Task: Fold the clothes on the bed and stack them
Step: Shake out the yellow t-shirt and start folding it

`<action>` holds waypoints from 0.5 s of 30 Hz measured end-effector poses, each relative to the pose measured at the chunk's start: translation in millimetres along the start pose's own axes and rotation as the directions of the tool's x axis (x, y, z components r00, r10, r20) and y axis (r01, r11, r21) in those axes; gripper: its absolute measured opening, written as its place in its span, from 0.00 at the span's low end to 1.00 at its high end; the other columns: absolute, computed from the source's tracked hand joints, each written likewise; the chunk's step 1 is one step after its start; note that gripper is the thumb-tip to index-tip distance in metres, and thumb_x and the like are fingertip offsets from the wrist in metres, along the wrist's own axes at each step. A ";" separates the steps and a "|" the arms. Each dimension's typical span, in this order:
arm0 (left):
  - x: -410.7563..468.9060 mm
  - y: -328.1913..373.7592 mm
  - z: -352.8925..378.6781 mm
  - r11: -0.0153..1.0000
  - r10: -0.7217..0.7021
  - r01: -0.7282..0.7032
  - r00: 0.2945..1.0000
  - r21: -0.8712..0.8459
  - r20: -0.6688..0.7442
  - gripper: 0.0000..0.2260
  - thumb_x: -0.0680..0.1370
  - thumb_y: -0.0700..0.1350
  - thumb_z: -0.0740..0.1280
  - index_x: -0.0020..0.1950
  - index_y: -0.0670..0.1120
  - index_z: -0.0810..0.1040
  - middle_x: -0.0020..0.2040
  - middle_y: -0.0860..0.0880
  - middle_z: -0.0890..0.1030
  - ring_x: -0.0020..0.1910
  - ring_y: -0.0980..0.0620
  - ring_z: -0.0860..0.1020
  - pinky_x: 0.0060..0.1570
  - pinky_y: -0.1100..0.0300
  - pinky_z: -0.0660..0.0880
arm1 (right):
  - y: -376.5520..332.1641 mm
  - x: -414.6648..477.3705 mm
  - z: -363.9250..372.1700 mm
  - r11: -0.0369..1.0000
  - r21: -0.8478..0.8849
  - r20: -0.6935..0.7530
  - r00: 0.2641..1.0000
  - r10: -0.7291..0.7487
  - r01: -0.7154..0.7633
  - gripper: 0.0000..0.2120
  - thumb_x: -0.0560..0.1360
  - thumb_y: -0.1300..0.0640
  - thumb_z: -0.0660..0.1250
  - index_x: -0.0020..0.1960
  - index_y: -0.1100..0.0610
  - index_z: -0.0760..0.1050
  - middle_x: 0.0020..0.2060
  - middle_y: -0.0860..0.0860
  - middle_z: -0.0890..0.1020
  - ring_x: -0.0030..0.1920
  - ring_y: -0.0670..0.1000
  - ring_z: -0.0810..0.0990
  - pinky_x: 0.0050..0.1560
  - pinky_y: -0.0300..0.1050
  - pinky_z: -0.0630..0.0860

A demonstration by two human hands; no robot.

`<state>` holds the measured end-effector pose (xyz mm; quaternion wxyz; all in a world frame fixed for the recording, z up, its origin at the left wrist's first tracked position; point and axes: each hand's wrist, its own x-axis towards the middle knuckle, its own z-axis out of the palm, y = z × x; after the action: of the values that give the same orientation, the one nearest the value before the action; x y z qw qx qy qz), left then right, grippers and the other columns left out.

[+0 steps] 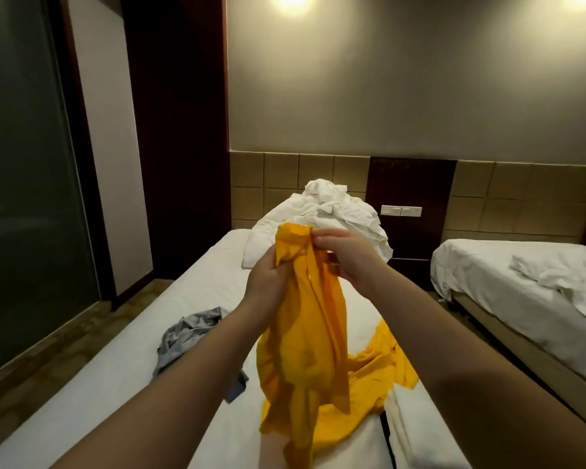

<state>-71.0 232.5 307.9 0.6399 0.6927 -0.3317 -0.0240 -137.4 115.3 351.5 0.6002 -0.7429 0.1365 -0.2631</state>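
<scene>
Both hands are raised in front of the person, close together, and both hold the same yellow garment. The left hand has its fingers curled round the bunched cloth a little below its top. The right hand is just beside it, slightly higher, and pinches the top edge of the cloth between thumb and fingertips. From the hands the garment hangs down in long folds. Its lower part rests on the bed below the hands, and one part is spread on the sheet under the right forearm.

A crumpled grey garment lies on the bed to the left of the left forearm, well apart from the yellow one at its top and near it at the bottom. Beyond the hands, at the far end of the bed, there is a heap of white bedding. Below the right forearm, near the person, a white folded cloth lies just beside the yellow garment. Far to the right of the right hand stands a second bed with wrinkled white sheets. A switch plate is on the wall beyond the right hand.
</scene>
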 end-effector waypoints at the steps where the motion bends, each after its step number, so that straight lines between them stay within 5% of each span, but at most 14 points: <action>1: -2.9 4.6 -2.2 1.000 -0.001 0.001 1.000 -0.027 -0.011 0.09 0.81 0.50 0.58 0.60 0.56 0.71 0.57 0.49 0.77 0.55 0.48 0.75 0.53 0.54 0.72 | 5.3 -3.8 -3.1 0.993 -0.105 -0.037 0.998 -0.055 0.051 0.08 0.76 0.59 0.65 0.54 0.52 0.77 0.44 0.49 0.78 0.45 0.49 0.77 0.42 0.40 0.73; 5: -9.1 20.7 -8.7 0.997 0.001 0.002 0.999 -0.083 0.032 0.13 0.81 0.49 0.57 0.65 0.52 0.72 0.60 0.48 0.77 0.56 0.47 0.76 0.55 0.51 0.74 | 27.2 -16.5 -8.8 0.976 -0.209 -0.009 0.999 -0.054 0.051 0.26 0.75 0.50 0.67 0.70 0.47 0.63 0.60 0.46 0.69 0.62 0.50 0.69 0.56 0.45 0.70; 8: -7.1 27.4 -11.9 0.998 -0.015 0.018 0.999 -0.062 0.040 0.15 0.81 0.51 0.56 0.67 0.51 0.71 0.61 0.47 0.76 0.56 0.47 0.76 0.55 0.50 0.73 | 34.6 -22.8 -14.3 0.972 -0.223 0.045 0.997 -0.061 0.069 0.08 0.78 0.55 0.61 0.56 0.53 0.75 0.51 0.53 0.79 0.55 0.53 0.76 0.54 0.51 0.73; 12: -1.5 32.6 -30.9 0.997 -0.070 0.071 0.995 0.016 -0.065 0.16 0.82 0.52 0.54 0.66 0.48 0.72 0.62 0.43 0.76 0.59 0.42 0.74 0.60 0.45 0.71 | 28.7 -28.6 -26.3 0.961 -0.256 -0.038 0.992 -0.119 0.106 0.15 0.72 0.53 0.61 0.48 0.64 0.77 0.38 0.59 0.78 0.41 0.55 0.75 0.46 0.51 0.73; 15: -0.6 34.6 -51.9 0.995 -0.059 0.069 0.990 0.074 -0.129 0.15 0.82 0.50 0.54 0.62 0.43 0.73 0.58 0.42 0.75 0.59 0.40 0.73 0.57 0.49 0.70 | 18.2 -31.1 -43.9 0.959 -0.247 -0.133 0.976 -0.175 0.138 0.07 0.76 0.56 0.63 0.45 0.55 0.79 0.41 0.57 0.80 0.43 0.56 0.78 0.50 0.54 0.76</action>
<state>-62.6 279.4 348.3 0.6309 0.7277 -0.2689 0.0127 -185.3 91.0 333.1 0.4726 -0.7950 0.1532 -0.3482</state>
